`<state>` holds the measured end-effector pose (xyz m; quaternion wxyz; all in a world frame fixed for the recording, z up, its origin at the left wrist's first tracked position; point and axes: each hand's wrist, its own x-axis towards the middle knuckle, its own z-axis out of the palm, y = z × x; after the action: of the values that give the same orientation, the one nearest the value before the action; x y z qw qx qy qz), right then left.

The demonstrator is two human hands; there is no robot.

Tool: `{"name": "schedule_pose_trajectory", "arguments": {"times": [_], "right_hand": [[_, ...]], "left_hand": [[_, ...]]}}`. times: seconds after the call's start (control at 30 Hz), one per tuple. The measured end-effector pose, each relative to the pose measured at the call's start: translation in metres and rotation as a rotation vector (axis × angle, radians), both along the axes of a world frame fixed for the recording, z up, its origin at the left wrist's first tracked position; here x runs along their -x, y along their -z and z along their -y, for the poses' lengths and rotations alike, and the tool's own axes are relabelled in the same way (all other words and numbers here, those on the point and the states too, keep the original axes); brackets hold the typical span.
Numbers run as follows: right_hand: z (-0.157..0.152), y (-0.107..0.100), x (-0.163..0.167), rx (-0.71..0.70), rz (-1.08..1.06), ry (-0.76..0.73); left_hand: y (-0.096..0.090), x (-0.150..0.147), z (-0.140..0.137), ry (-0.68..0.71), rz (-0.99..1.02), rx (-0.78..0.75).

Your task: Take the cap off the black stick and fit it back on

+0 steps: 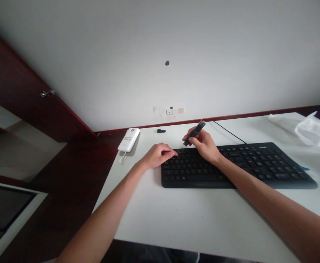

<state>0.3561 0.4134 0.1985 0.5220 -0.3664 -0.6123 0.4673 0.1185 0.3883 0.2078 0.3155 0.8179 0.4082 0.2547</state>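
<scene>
- We hold a slim dark tool [195,133] in our right hand [203,146], with the fingers closed around its lower part. The tool is tilted, its upper end pointing away from us and its wire tip pointing down at the top-left rows of the black keyboard [236,166].
- Our left hand [158,155] rests on the upper-left corner of the keyboard, fingers curled and pressing down. It grips nothing.
- The tool tip is between the two hands, just beside the left fingertips [173,153]. Whether the tip already touches a key we cannot tell, because it is too small.
- We judge that the tip could slip to the side and jab the left fingertips, since they are so near to it.
- If the left hand eases its pressure, the keyboard could slide on the smooth white table [192,219] when the tool pulls or pushes.
- A keycap that is levered up could jump away and roll toward the table edge on the left.
- The keyboard cable [229,133] runs behind the right hand; the wrist could catch it.
- A white power bank [128,140] lies well to the left, a small black piece [161,130] near the wall, and a white plastic bag [311,133] at the far right.
</scene>
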Motion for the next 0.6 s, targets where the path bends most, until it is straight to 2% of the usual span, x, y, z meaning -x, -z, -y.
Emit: {"name": "schedule_pose_trajectory", "arguments": {"times": [0.23, 0.6], "right_hand": [[0.0047, -0.0045, 0.0020, -0.058, 0.089, -0.002], [0.0030, 0.0003, 0.0013, -0.103, 0.142, -0.027]], "left_hand": [[-0.0011, 0.0000, 0.0001, -0.001, -0.019, 0.000], [-0.0026, 0.0033, -0.0009, 0.041, 0.005, 0.141]]}}
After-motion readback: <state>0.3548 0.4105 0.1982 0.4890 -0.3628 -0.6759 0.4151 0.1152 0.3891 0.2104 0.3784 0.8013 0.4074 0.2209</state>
